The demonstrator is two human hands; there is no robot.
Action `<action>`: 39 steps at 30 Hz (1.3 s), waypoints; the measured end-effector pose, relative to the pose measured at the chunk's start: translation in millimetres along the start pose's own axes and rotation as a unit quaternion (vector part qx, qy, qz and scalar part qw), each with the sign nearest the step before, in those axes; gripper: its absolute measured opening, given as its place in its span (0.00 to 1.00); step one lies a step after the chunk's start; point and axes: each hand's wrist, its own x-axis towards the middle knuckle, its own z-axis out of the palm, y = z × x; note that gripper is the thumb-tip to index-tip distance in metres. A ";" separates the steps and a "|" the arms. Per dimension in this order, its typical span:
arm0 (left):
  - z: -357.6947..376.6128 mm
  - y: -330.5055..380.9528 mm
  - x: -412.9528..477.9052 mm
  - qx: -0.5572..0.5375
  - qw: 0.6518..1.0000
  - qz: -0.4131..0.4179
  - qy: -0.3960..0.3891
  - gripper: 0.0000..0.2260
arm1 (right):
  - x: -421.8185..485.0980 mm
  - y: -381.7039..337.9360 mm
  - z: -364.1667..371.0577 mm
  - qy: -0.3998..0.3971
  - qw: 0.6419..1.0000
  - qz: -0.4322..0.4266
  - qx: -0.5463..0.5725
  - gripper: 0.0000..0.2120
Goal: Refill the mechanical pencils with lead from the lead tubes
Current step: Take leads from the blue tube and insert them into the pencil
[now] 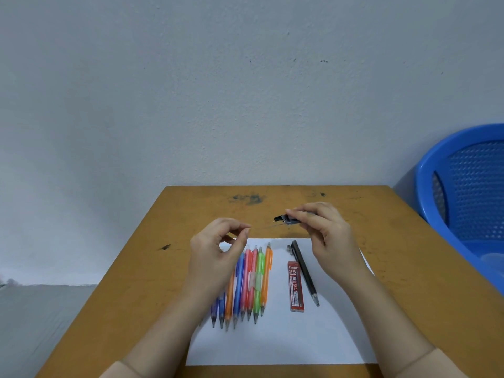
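Lead (266, 226) in left hand (218, 249), above paper (275, 342) edge (right hand (330, 233) grips tube (287, 219)).

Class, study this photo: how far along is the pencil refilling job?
Done, apparently: the black pencil lies opened, a small grey cap beside its top. In hand: the right hand holds a dark lead tube while the left hand pinches a thin lead. Left: loading that lead; the coloured pencils and the red lead tube lie on the paper.
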 end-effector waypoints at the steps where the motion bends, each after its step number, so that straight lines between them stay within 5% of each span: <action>1: 0.1 -0.8 0.6 0.006 1.000 0.007 0.003 0.05 | 0.1 -0.1 -0.4 -0.001 1.000 0.003 0.000 0.23; 13: -1.3 -6.1 3.1 0.026 0.999 0.033 0.028 0.05 | 2.0 -9.1 -8.0 0.009 0.990 0.121 0.074 0.26; 23: -0.6 -7.7 2.9 0.028 0.998 0.052 0.032 0.05 | 5.2 -17.4 -8.7 0.039 0.935 0.265 0.233 0.24; 39: -1.4 -6.7 3.3 0.033 0.998 0.049 0.030 0.06 | 6.7 -23.6 -11.8 0.021 0.913 0.293 0.283 0.27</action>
